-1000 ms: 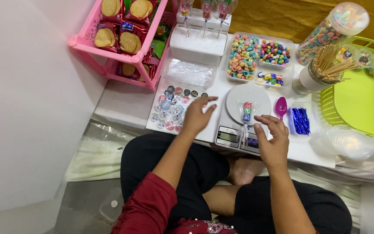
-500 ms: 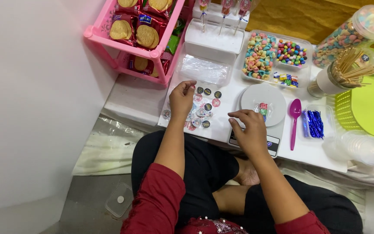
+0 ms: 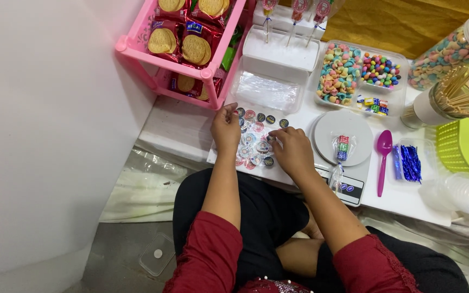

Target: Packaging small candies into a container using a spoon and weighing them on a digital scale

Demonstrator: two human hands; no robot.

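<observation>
A pink rack [image 3: 137, 49] of packaged biscuits [image 3: 195, 48] stands at the counter's [image 3: 175, 127] left end, a divided tray of coloured candies [image 3: 360, 73] sits behind a white scale [image 3: 342, 135] carrying a small candy bag [image 3: 343, 147], and a purple spoon [image 3: 383, 157] lies just right of it.

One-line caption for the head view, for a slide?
Both hands, left and right, pick at a round-sticker sheet beside a scale.
</observation>
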